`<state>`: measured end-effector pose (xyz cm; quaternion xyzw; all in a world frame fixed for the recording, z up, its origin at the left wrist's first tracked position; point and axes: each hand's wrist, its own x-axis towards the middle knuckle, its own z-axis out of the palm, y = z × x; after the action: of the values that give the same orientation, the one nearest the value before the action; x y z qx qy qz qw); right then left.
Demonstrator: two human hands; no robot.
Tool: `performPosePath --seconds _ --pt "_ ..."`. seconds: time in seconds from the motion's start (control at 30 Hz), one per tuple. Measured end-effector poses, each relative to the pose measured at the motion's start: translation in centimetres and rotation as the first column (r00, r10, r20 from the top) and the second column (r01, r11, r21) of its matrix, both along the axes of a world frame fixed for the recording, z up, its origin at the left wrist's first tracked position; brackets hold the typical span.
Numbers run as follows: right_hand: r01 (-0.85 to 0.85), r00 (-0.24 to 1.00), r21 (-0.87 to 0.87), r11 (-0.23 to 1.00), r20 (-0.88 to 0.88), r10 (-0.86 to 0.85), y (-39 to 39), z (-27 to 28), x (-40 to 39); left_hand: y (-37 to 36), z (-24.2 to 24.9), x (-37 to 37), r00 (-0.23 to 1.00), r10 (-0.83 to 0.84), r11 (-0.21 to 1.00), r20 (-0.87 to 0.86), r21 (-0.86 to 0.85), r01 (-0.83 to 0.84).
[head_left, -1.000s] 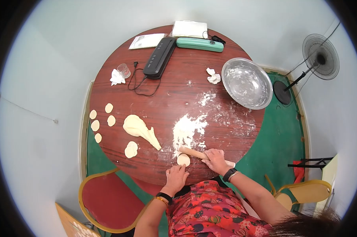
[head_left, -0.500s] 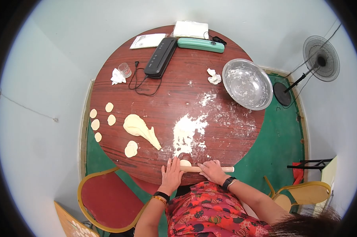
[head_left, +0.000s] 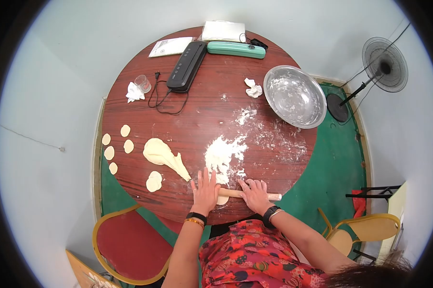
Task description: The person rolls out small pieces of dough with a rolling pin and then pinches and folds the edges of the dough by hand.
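A wooden rolling pin [head_left: 234,193] lies across a small dough round [head_left: 222,200] near the table's front edge. My left hand [head_left: 206,196] rests flat over the pin's left end, fingers spread and pointing forward. On the right part of the pin lies my right hand [head_left: 256,196], palm down with its fingers stretched over the wood; the pin's tip sticks out beyond it. White flour [head_left: 222,156] is scattered just ahead of the hands. To the left sit a long lump of dough [head_left: 160,152] and a pair of overlapping dough rounds [head_left: 154,182].
Several dough rounds [head_left: 109,153] lie at the table's left edge. A large metal bowl [head_left: 295,97] stands at the right. Farther back are a black appliance [head_left: 187,66] with a cord, a green appliance [head_left: 236,50], a glass [head_left: 142,83] and crumpled tissue [head_left: 253,88].
Both hands and the rolling pin have moved forward over the dough round, which now shows on the near side of the pin too. The whole view has shifted slightly.
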<state>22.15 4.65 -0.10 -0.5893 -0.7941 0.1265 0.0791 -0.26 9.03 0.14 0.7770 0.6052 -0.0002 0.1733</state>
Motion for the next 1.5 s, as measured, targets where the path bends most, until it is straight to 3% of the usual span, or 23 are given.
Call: performPosePath --seconds 0.1,0.23,0.33,0.43,0.53,0.63,0.83,0.93,1.03,1.13,1.5 --pt "0.105 0.988 0.045 0.993 -0.121 -0.099 0.8 -0.8 -0.1 1.8 0.0 0.9 0.999 0.046 0.998 0.015 0.035 -0.046" --pt "-0.022 0.984 0.030 0.999 -0.175 0.027 1.0 0.1 0.5 0.8 -0.2 1.1 0.971 0.180 0.962 0.155 0.176 -0.206" --pt "-0.077 0.981 0.009 0.997 -0.179 0.077 0.6 -0.2 0.8 -3.1 -1.2 -1.0 0.949 0.070 0.970 0.308 0.202 -0.137" --pt "-0.109 0.981 -0.022 0.994 -0.165 0.104 0.6 -1.2 0.8 -5.6 -0.4 -2.4 0.946 -0.221 0.971 0.237 0.148 0.190" --pt "-0.073 0.981 -0.012 0.997 -0.183 0.069 0.7 -1.2 0.9 -7.0 -0.4 -2.3 0.945 -0.191 0.981 0.266 0.035 0.189" --pt "-0.034 0.973 0.005 0.999 -0.227 0.034 0.9 -0.6 1.0 -8.2 0.4 -1.0 0.972 -0.065 0.995 0.228 -0.060 0.081" --pt "-0.120 0.971 0.027 0.992 -0.205 0.123 -0.3 -0.3 1.2 -9.8 1.3 -0.4 0.947 0.102 0.995 0.304 -0.009 -0.104" --pt "-0.215 0.960 0.018 0.976 -0.181 0.215 -1.8 -0.6 1.1 -9.4 2.3 -0.8 0.935 0.104 0.989 0.340 0.065 -0.133" --pt "-0.226 0.960 0.063 0.972 -0.154 0.234 -2.8 -1.0 1.0 -8.9 1.6 -1.2 0.993 -0.009 0.998 0.118 0.056 0.002" --pt "-0.186 0.976 0.029 0.982 -0.110 0.188 -2.8 -0.3 0.8 -8.5 1.1 -1.7 0.996 -0.078 0.995 0.038 -0.053 0.080" --pt "-0.096 0.995 0.054 0.994 -0.012 0.097 -0.9 0.4 0.1 -4.4 1.3 -0.9 0.997 -0.070 0.996 0.031 -0.046 0.072"
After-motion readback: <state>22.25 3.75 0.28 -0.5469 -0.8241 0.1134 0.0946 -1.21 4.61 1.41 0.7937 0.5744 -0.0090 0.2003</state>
